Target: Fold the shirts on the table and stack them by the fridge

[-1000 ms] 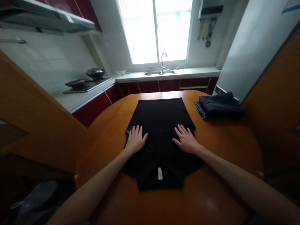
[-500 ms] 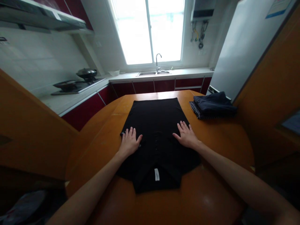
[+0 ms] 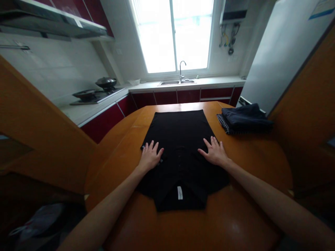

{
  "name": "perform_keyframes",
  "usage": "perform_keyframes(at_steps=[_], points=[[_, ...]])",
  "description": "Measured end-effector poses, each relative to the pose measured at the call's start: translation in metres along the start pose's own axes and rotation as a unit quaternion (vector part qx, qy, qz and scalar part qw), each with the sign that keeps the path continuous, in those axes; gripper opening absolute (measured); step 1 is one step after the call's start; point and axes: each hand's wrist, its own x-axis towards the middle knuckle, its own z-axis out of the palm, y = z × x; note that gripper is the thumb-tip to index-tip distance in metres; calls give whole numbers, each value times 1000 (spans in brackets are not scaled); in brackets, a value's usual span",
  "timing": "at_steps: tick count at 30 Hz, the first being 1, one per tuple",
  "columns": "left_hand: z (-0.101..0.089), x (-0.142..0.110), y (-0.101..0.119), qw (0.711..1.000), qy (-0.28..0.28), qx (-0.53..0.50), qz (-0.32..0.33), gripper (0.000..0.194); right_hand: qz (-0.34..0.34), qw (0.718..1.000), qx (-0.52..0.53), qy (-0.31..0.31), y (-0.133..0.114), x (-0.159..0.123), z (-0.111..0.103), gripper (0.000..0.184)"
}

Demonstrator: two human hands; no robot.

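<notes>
Left hand (image 3: 151, 156), open with fingers spread, rests on the left side of the black shirt (image 3: 180, 139), which I see lying flat on the wooden counter (image 3: 117, 150); my right hand (image 3: 214, 152), also open, presses its right side. Folded dark clothes (image 3: 244, 118) sit far right.

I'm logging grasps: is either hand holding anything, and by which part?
Nothing is held: the left hand and right hand lie open on the black shirt.
</notes>
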Motion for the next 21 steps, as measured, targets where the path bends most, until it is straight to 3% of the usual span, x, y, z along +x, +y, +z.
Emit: perform_keyframes(at_steps=[6, 13, 17, 21], points=[[-1, 9, -21, 1000, -18, 2, -16, 70, 6, 1000, 7, -5, 2, 1, 3, 84], [-1, 7, -22, 999, -39, -17, -23, 75, -3, 1000, 9, 12, 6, 4, 10, 81], [-7, 3, -18, 1000, -12, -3, -13, 74, -6, 1000, 12, 16, 8, 5, 13, 80], [-15, -6, -7, 997, 42, 14, 59, 67, -12, 999, 7, 46, 5, 1, 9, 79]])
